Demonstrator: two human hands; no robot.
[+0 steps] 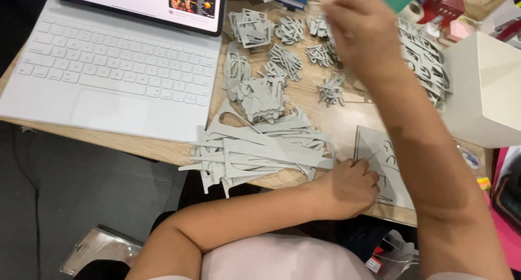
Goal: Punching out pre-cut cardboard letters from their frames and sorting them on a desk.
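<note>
My left hand (pixel 350 186) rests curled at the table's front edge, its fingers pressing on a flat grey cardboard sheet (pixel 380 152) with cut-out shapes. My right hand (pixel 362 30) reaches far across the table, blurred by motion, hovering over small heaps of grey cut-out pieces (pixel 325 54); whether it holds anything I cannot tell. A large heap of grey leftover frames and strips (pixel 255 149) lies just left of my left hand. More piles of grey pieces (pixel 260 95) sit in the middle of the table.
A white keyboard with a tablet screen (pixel 114 63) fills the table's left side. A cream box (pixel 485 90) stands at the right. Stacked grey frames (pixel 426 65) lie beside it. Coloured packages (pixel 445 5) crowd the far right corner. A clear plastic bag (pixel 97 250) lies on the floor.
</note>
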